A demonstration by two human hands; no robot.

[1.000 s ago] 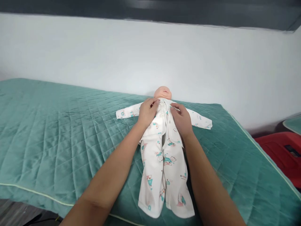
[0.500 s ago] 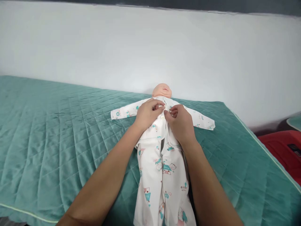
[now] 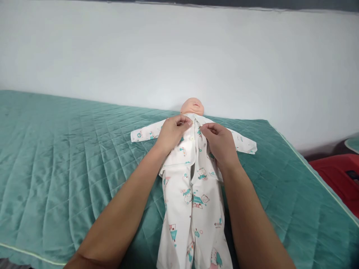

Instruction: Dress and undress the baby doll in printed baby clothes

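A baby doll [image 3: 193,106] lies on its back, its head towards the wall. It wears a white printed baby jacket [image 3: 179,154] whose front is parted down the middle, and white printed trousers [image 3: 179,209]. My left hand [image 3: 173,133] pinches the jacket's front edge on the left of the chest, just below the neck. With thumb and fingers together, my right hand [image 3: 220,142] grips the other front edge on the right. Small snaps show along the left edge. Both sleeves stretch out sideways.
A green quilted cover [image 3: 84,157] lies under the doll, with a pale piped edge at the right. A white wall [image 3: 179,56] rises right behind the head. Beyond the right edge is a red object [image 3: 336,175], perhaps a chair.
My hands have moved apart, and the jacket's front edges have spread with them. My right hand has shifted right, drawing its edge outward.
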